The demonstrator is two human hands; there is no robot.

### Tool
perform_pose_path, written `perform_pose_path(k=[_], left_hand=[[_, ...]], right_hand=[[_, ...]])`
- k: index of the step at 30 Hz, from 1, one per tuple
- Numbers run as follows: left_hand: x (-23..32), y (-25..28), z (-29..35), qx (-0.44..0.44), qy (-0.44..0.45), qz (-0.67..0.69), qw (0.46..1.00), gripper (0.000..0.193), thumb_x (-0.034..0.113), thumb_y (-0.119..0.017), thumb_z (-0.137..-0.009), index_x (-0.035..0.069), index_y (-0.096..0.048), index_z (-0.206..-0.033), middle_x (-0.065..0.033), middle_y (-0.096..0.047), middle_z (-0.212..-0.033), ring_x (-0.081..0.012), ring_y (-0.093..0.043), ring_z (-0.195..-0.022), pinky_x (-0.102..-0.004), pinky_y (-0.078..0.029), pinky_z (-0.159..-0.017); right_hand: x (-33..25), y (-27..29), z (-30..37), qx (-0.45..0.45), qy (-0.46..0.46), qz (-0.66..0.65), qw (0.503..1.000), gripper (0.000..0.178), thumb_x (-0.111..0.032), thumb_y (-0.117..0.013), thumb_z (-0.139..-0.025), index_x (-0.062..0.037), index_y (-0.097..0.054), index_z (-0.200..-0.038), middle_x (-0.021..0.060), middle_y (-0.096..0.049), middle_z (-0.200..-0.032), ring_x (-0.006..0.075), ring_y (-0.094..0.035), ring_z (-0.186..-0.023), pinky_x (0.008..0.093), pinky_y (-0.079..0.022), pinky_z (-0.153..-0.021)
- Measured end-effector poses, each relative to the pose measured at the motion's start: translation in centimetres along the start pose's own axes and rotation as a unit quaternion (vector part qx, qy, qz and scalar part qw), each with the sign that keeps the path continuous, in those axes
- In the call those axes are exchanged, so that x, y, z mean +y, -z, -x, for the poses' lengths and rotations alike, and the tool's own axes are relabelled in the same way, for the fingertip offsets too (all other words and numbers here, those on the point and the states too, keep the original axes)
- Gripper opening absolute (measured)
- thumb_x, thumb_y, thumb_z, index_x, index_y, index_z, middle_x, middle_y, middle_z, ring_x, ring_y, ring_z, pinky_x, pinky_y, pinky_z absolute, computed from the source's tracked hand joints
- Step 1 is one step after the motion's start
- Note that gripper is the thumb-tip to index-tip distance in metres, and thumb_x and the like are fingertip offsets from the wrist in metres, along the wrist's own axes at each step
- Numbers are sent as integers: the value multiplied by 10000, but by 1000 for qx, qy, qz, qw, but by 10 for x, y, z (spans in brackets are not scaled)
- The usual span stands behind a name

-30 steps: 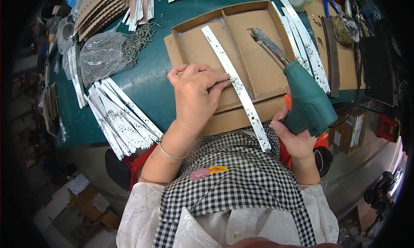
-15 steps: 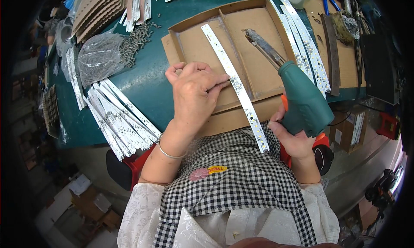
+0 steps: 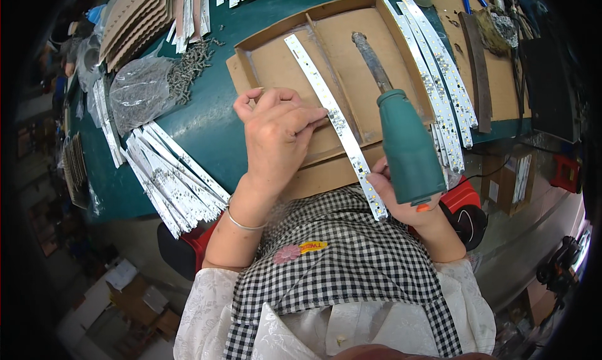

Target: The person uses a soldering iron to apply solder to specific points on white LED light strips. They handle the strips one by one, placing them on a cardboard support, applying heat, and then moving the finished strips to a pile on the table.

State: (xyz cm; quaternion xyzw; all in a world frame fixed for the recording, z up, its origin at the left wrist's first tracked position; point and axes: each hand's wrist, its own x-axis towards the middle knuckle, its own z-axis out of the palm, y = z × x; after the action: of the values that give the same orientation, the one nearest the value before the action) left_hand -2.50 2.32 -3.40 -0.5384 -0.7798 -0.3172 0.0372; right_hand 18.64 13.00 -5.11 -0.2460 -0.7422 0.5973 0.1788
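A long white LED strip (image 3: 321, 92) lies slantwise over a shallow cardboard tray (image 3: 266, 34), its near end reaching over the checked apron. The thumb and index finger of my left hand (image 3: 276, 125) pinch the strip's left edge near its middle, beside a cluster of small components. In my right hand (image 3: 401, 197) is a green pistol-shaped soldering gun (image 3: 407, 147), its dark, crusted tip over the tray's right compartment. My right thumb and fingertips come up to the strip's right edge near its lower end. The gun's body hides most of that hand's grip.
At left lies a pile of LED strips (image 3: 172, 178), beside a plastic bag (image 3: 141, 90) and a heap of small metal parts (image 3: 191, 65). More populated strips (image 3: 433, 65) line the tray's right side. Stacked cardboard pieces (image 3: 138, 21) stand far left; a dark bar (image 3: 478, 78) lies far right.
My right hand has moved left to the strip's edge, and the soldering gun has swung left and turned more upright. My left hand keeps its pinch on the strip; the whole view has shifted slightly.
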Motion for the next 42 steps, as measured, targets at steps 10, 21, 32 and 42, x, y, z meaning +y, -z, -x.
perform_pose_path(k=[10,21,32,42], left_hand=[[-2,-4,0,0,23,32,999,193,48,-797,-639,139,-762,-805,28,-645,-688,-131,-605,-768,-346,-357,-855],[-3,-3,-10,-26,2,16,1000,199,44,-791,-631,146,-760,-799,26,-642,-677,-144,-595,-772,-347,-354,-864],[-1,-5,-10,-30,-4,21,999,187,42,-787,-638,142,-751,-792,26,-643,-673,-148,-595,-775,-354,-360,-874],[-1,-8,-9,-28,31,68,997,157,42,-777,-646,135,-742,-767,15,-588,-652,-150,-580,-779,-403,-326,-885]], right_hand=[[1,-2,-5,-33,26,44,998,721,-76,-759,-705,35,-412,-1326,120,-668,-1065,208,-686,-912,306,-534,-800],[9,1,-2,-37,36,22,998,722,-60,-747,-685,38,-412,-1317,139,-625,-1129,220,-663,-967,316,-521,-834],[5,1,-14,-35,80,17,996,467,-24,-703,-705,19,-552,-1145,127,-614,-1083,246,-653,-890,313,-515,-776],[7,-4,-12,-49,47,-77,995,423,122,-569,-806,5,-449,-1194,59,-499,-961,117,-515,-852,268,-452,-738]])
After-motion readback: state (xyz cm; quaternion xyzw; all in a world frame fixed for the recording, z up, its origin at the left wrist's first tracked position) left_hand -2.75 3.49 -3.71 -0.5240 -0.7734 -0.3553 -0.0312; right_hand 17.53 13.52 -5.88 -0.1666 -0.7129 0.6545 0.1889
